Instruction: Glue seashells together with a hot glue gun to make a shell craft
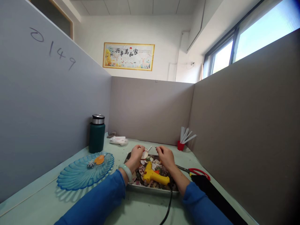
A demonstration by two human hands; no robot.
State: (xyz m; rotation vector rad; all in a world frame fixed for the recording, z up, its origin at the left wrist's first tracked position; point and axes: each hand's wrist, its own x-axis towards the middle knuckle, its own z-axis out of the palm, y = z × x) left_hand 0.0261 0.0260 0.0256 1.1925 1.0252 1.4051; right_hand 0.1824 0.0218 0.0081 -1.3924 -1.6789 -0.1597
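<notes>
Head view: L hand (136, 157) closed in a pinch on a pale shell (144, 155), short white stick (150, 148) just beside; R hand (166, 157) fingertips narrow, can't tell what's btwn them; both over metal tray (152, 189) of shells (142, 169) w/ yellow glue gun (150, 175) on top, scissors (187, 170) to the R
</notes>
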